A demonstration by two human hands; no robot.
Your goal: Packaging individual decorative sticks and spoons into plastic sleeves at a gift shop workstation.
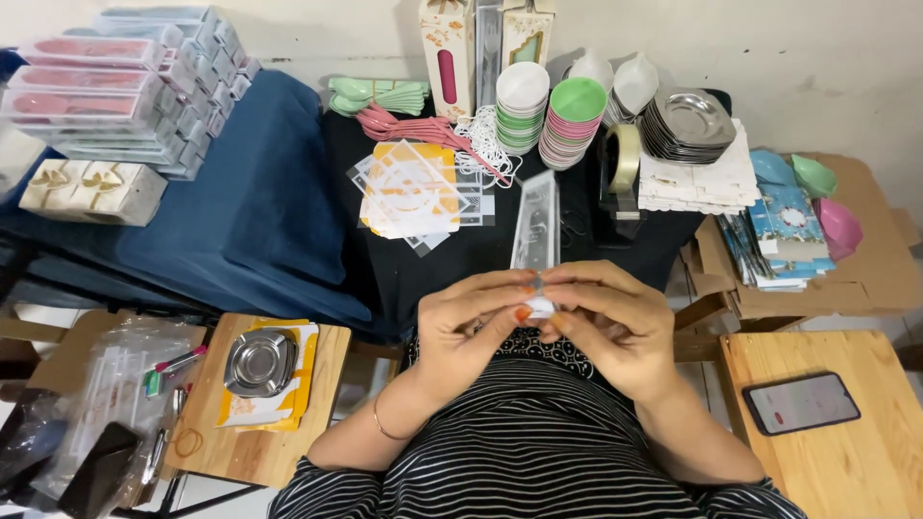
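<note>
Two bare hands met at the centre of the frame, just above a black-and-white striped top: the left hand (pixel 468 325) and the right hand (pixel 608 322) had their fingertips pinched together on the near end of a long, narrow clear plastic box (pixel 536 235), which stretched away toward the upper middle over a black cloth (pixel 385 259). At lower left sat a small wooden board (pixel 317 370) bearing a shiny square metal dish (pixel 260 361) on yellow-and-white card. At lower right, a dark smartphone (pixel 801 403) lay flat on a pale wooden table (pixel 846 461). Beyond the hands, a fan of white and yellow patterned cards (pixel 415 190) lay on the cloth, with a tape dispenser (pixel 623 178) to their right. Farther back stood stacks of round plastic bowls (pixel 575 120) in white, green and pink, beside a pile of square metal dishes (pixel 687 125) and pink and green plastic spoons (pixel 389 111). At upper left, clear boxed sets (pixel 115 82) were stacked on a smooth blue cloth (pixel 260 211).
</note>
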